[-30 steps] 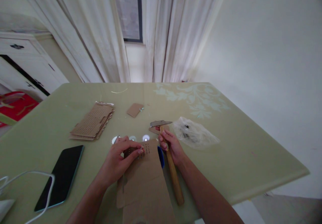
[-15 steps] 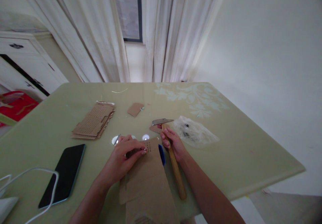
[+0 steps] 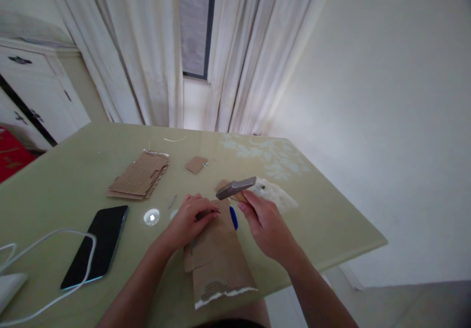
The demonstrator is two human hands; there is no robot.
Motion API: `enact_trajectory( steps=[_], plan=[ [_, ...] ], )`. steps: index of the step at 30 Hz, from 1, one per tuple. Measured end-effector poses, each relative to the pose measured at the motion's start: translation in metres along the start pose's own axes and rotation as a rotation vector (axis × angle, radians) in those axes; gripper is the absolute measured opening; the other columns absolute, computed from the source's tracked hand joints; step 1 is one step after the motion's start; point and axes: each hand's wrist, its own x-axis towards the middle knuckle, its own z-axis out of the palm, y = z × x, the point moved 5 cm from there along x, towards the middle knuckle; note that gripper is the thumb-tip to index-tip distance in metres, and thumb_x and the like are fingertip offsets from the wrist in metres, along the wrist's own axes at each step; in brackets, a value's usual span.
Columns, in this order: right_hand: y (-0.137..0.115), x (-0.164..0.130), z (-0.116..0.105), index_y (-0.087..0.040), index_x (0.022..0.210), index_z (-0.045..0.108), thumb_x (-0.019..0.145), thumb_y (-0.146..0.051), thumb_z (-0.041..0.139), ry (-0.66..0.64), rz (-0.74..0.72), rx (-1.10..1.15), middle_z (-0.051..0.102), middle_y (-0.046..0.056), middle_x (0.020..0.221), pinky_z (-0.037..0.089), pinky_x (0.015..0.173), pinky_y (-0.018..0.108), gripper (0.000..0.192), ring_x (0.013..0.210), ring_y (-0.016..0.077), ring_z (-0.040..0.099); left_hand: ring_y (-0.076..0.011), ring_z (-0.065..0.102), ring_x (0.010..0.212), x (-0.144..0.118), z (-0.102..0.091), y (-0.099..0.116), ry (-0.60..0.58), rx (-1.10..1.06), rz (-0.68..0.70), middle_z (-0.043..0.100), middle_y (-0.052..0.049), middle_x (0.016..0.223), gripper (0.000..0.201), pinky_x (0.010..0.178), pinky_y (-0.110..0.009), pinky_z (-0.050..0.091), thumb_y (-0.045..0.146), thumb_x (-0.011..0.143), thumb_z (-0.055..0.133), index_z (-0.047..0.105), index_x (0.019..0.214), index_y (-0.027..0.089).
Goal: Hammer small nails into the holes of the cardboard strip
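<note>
- A pale green table (image 3: 324,220) with a glossy top and a faint white floral print at its far right corner is seen; white curtains (image 3: 147,48) and a narrow window (image 3: 195,23) are behind it, a plain white wall (image 3: 386,97) to the right, a white cabinet (image 3: 29,87) to the left.
- On the table are found a stack of punched cardboard (image 3: 140,180), a small cardboard scrap (image 3: 196,164), a clear plastic bag (image 3: 275,196), a dark phone (image 3: 96,245) lying face up with a white cable (image 3: 55,237) looped over it.
- A long cardboard strip (image 3: 217,254) is laid in front of the person, long axis running from the near table edge, torn end nearest, away towards the window; small punched holes at its far end.
- The left hand (image 3: 191,220) is pressed on the strip's far end, fingers curled and pinched at the holes.
- A hammer (image 3: 237,188) is gripped by the closed right hand (image 3: 267,227) just below the head; the grey head is raised above the strip's far end, long axis lying left-right, slightly tilted up to the right; handle mostly hidden by the hand.
- A blue object (image 3: 233,217) is partly seen beside the strip.
</note>
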Motion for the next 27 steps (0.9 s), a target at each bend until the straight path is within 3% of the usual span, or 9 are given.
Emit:
enact_trajectory(
  steps=[5,10,15,17,22,27],
  plan=[
    [-0.004,-0.003,0.012,-0.021,0.118,0.073,0.111,-0.024,0.049,-0.112,0.057,-0.227,0.081,0.009,0.098,0.047,0.077,0.033,0.024,0.089,0.027,0.075,-0.0213,0.066,0.087,0.003,0.001,-0.002,-0.01,-0.015,0.001,0.08,0.0,0.09,0.011,0.088,-0.037,0.038,0.026,0.101,0.07,0.08,0.097,0.025],
    [-0.012,-0.007,-0.004,-0.021,0.122,0.069,0.113,-0.03,0.046,0.132,0.03,-0.172,0.08,0.011,0.104,0.048,0.079,0.035,0.027,0.093,0.0281,0.074,-0.0216,0.068,0.088,0.004,0.001,-0.003,0.001,-0.004,-0.001,0.081,-0.002,0.091,0.011,0.09,-0.037,0.041,0.028,0.101,0.07,0.081,0.1,0.026],
    [-0.009,-0.012,0.018,-0.021,0.124,0.07,0.111,-0.023,0.048,-0.062,0.038,-0.226,0.081,0.012,0.11,0.048,0.082,0.035,0.026,0.097,0.0289,0.075,-0.0228,0.068,0.091,0.004,0.003,-0.004,-0.008,0.001,0.005,0.081,-0.003,0.092,0.015,0.091,-0.038,0.042,0.03,0.101,0.068,0.081,0.096,0.025],
    [-0.006,-0.012,0.018,-0.02,0.121,0.07,0.111,-0.025,0.048,-0.031,0.072,-0.178,0.081,0.011,0.106,0.047,0.081,0.035,0.025,0.095,0.0281,0.074,-0.0227,0.068,0.092,0.005,0.003,-0.004,-0.008,0.001,0.006,0.081,-0.004,0.094,0.015,0.092,-0.039,0.042,0.031,0.101,0.068,0.081,0.098,0.025],
    [0.023,-0.011,0.013,-0.022,0.109,0.064,0.112,-0.037,0.042,0.123,0.184,-0.001,0.072,0.004,0.082,0.046,0.076,0.034,0.027,0.078,0.0232,0.069,-0.0237,0.068,0.094,0.005,0.002,0.0,-0.012,0.004,0.016,0.081,-0.004,0.096,0.016,0.095,-0.041,0.043,0.034,0.102,0.068,0.081,0.099,0.026],
    [0.071,-0.02,0.047,-0.024,0.094,0.062,0.109,-0.046,0.046,0.127,0.29,0.144,0.073,0.006,0.089,0.05,0.074,0.035,0.031,0.08,0.0241,0.068,-0.0278,0.069,0.12,0.006,0.0,-0.001,0.041,-0.05,0.032,0.076,-0.008,0.131,0.013,0.106,-0.043,0.047,0.03,0.101,0.067,0.079,0.101,0.025]
  ],
)
